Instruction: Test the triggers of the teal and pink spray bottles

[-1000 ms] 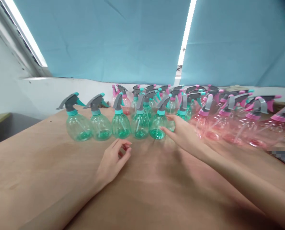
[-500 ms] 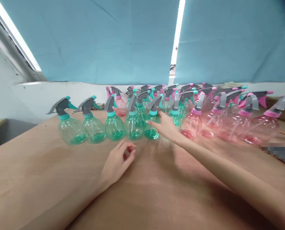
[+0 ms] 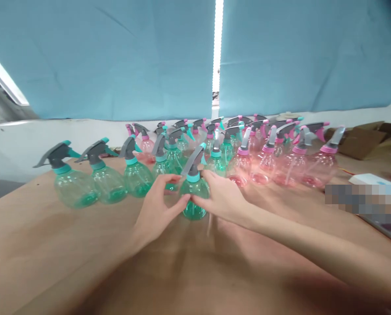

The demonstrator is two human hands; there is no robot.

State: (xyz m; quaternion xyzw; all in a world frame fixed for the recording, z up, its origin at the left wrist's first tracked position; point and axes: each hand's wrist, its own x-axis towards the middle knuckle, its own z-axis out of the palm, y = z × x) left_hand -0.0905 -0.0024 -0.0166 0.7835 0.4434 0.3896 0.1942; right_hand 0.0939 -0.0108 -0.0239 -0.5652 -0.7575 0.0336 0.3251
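A green spray bottle with a grey trigger head and a turquoise collar is between my two hands, in front of the row of bottles. My right hand grips it from the right, thumb across its front and fingers round the far side. From the left, my left hand curls about the same bottle, its thumb tip against the front and its fingers partly hidden behind. Close to my left hand stands another green spray bottle. A pink spray bottle stands beyond my right hand.
More green bottles line the left side of the wooden table, and pink ones the right. Several others stand behind. A cardboard box and a white object lie at the right. A blue curtain hangs behind.
My right hand has drawn the green spray bottle out of the row toward me. My left hand has moved up to it and closed round its left side. The view has shifted right.
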